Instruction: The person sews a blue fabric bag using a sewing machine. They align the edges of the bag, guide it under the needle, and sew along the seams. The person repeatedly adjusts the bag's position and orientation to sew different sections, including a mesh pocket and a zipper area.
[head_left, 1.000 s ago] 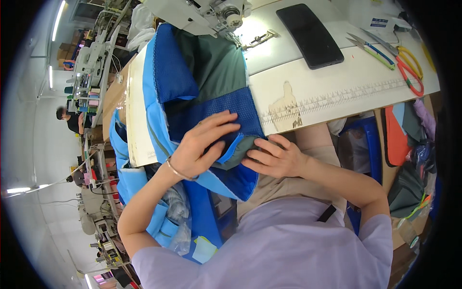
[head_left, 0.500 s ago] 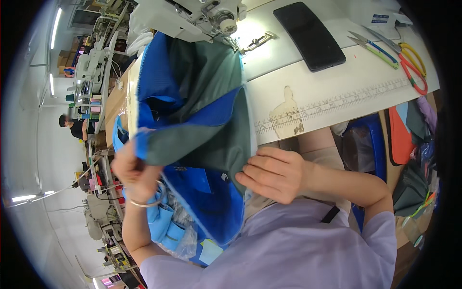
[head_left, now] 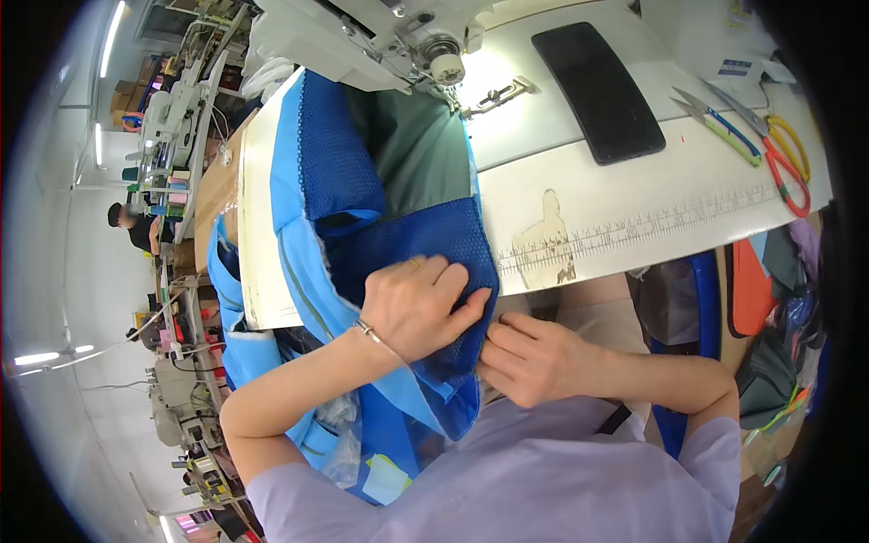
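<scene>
A blue mesh and grey-green fabric garment piece [head_left: 380, 190] lies across the white sewing table [head_left: 634, 208] and hangs over its near edge. My left hand [head_left: 418, 303] presses flat on the blue mesh at the table edge, a bracelet on its wrist. My right hand [head_left: 534, 357] pinches the lower edge of the same fabric just below the table edge, fingertips close to the left hand. The sewing machine [head_left: 362, 36] stands at the far side, above the fabric.
A black phone [head_left: 597, 90] lies on the table right of the machine's needle plate. Snips [head_left: 715, 113] and scissors with red and yellow handles [head_left: 783, 154] rest at the far right. A ruler strip [head_left: 652, 231] runs along the table's front. Another person [head_left: 136, 226] sits far left among other machines.
The fabric had been lifted up by my left hand half a second ago; now it lies back down on the table with my left hand flat on it and my right hand at its edge.
</scene>
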Demonstrator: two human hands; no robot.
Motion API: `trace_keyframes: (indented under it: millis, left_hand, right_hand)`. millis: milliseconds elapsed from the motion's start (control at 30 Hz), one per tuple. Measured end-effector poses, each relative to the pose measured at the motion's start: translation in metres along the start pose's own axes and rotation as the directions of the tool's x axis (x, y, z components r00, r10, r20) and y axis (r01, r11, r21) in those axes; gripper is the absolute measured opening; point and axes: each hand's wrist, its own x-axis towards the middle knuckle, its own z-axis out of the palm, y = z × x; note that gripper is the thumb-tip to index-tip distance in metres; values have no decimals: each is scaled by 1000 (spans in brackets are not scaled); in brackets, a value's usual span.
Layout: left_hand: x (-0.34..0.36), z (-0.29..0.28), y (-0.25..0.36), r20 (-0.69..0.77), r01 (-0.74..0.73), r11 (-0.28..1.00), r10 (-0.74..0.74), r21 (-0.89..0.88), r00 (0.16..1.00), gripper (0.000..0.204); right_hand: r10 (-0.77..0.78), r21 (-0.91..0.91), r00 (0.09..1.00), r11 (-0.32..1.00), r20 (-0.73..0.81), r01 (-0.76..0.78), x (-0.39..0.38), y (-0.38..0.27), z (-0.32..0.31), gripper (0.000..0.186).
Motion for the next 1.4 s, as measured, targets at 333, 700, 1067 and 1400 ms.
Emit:
trace_keyframes:
  millis: [333, 700, 1067, 1400]
  left_hand:
    - [11, 12, -30, -156, -161, 976, 137, -148, 978, 69]
    - [19, 12, -31, -107, -179, 966, 161, -187, 981, 70]
    - [49, 10, -61, -140, -255, 951, 233, -173, 962, 66]
    - [85, 14, -97, -189, -295, 950, 272, -105, 943, 59]
  right_hand:
    - [13, 46, 999, 999, 34, -14, 7, 5, -10, 18]
    - [-23, 140, 973, 990, 230, -9, 19, 16, -28, 16]
    - [39, 133, 959, 988, 282, -80, 44, 43, -31, 21]
    - [212, 19, 932, 974, 293, -227, 55, 58, -25, 27]
